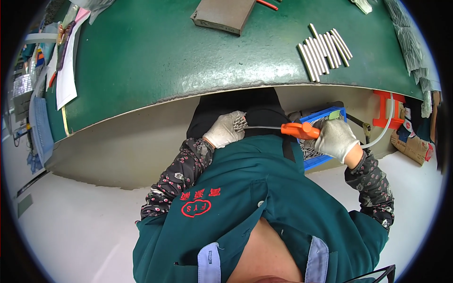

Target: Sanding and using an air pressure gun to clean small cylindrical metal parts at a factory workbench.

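Observation:
My left hand (226, 130), in a pale work glove, is closed round a bundle of metal rods (240, 123) above my lap, their round ends showing. In my gloved right hand (336, 137) is an orange air blow gun (299, 130), gripped by its body. Its thin metal nozzle (264, 127) reaches left, with the tip close to the rod ends; whether it touches them I cannot tell. Beneath the right hand stands a blue crate (317, 162) holding many small metal rods, partly hidden by the glove.
Several longer silver rods (323, 53) lie side by side on the green tabletop (165, 56). A grey-brown box (222, 16) sits at the far middle. A pale hose (384, 129) curves beside an orange bracket (389, 108) at right. Plastic bags (408, 42) line the right edge; papers (67, 85) lie left.

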`<state>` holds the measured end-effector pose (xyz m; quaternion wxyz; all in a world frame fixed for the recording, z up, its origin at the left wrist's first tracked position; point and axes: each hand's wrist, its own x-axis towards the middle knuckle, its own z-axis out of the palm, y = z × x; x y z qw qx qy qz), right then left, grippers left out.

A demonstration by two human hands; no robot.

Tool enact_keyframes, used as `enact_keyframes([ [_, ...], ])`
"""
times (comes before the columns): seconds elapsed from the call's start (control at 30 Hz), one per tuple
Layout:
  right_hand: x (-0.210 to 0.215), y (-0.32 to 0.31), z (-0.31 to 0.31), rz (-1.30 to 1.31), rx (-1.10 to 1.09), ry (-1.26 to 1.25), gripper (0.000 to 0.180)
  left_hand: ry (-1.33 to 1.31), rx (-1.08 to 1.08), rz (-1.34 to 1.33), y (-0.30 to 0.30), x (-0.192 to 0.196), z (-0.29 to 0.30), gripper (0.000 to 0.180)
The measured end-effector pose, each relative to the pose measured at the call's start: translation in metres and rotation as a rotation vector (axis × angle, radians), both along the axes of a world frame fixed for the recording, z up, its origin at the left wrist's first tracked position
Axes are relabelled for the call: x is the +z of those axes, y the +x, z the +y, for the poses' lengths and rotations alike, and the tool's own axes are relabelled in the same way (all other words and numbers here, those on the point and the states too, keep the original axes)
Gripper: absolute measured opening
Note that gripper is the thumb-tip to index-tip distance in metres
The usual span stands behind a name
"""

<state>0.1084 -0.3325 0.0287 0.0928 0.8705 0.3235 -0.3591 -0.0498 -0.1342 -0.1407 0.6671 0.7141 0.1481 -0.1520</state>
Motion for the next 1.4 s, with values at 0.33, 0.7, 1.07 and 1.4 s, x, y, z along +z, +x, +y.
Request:
enact_keyframes([
  [0.33, 0.000, 0.001, 0.003, -0.074, 0.006, 0.064, 0.034, -0.099, 0.041, -0.011, -0.003, -0.009, -0.002, 0.045],
  [0.7, 0.001, 0.000, 0.013, 0.037, 0.030, 0.043, 0.037, -0.116, 0.036, -0.032, -0.001, -0.017, 0.000, 0.045],
  [1.07, -0.001, 0.006, 0.007, 0.070, 0.032, -0.116, 0.039, -0.033, -0.024, -0.045, 0.001, -0.012, 0.005, 0.037],
  [1.4, -0.010, 0.006, 0.007, -0.008, 0.005, 0.043, 0.035, -0.132, 0.034, 0.025, -0.002, -0.019, 0.000, 0.041],
])
